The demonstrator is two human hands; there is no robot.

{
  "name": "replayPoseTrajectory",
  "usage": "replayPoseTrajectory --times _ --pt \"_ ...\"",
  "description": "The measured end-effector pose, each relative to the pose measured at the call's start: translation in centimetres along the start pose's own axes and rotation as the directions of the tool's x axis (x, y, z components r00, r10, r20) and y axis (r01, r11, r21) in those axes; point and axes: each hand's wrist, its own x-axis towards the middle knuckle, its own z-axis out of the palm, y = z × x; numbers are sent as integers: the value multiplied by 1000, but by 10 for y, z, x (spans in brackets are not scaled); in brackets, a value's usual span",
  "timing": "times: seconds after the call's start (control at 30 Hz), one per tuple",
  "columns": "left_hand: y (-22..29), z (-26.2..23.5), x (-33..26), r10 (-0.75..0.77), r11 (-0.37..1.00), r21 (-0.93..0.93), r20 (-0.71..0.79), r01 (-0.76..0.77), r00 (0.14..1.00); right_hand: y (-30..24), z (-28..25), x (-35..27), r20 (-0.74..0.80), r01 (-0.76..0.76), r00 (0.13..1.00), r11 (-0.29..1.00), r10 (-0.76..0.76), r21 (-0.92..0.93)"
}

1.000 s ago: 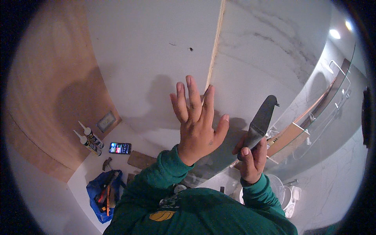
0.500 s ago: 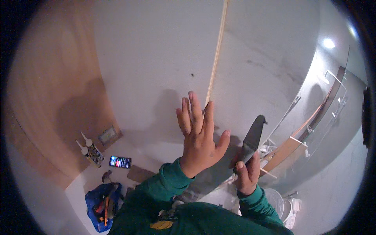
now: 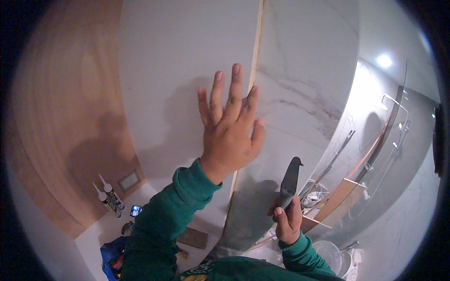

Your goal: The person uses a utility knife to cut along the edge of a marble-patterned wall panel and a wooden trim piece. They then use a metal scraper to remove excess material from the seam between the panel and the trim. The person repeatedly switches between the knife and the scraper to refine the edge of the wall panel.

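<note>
My left hand is raised with its fingers spread, flat against the pale wall panel, right beside a thin wooden strip that runs up the joint to a marbled panel. My right hand is lower and to the right, shut on a dark flat blade-like tool that points upward, apart from the wall. Both arms wear green sleeves.
Two sealant tubes stand on the white floor at the lower left, next to a lit phone and a blue bag of tools. A wood-toned wall is at the left. A glass shower screen stands at the right.
My left hand has moved up the wall along the wooden strip. My right hand keeps hold of the dark tool, now more upright. The view has tilted upward.
</note>
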Motion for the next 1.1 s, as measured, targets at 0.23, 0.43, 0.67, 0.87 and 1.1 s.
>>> replayPoseTrajectory --times 0.23,0.43,0.67,0.87,1.1 --pt "21 9 7 -102 983 -155 -40 94 994 -1 4 4 27 39 999 998 -38 -39" --pt "17 11 27 -103 985 -147 -116 86 988 5 2 3 32 77 997 996 -76 -41" --pt "-4 7 87 -1 998 -65 -229 -14 973 8 -3 0 16 70 997 989 -69 -133" --pt "-16 14 127 39 999 -19 -267 -46 963 0 2 2 15 35 999 993 -34 -111" --pt "-18 19 158 25 1000 -8 -290 -28 957 0 -1 4 52 68 997 992 -62 -105"
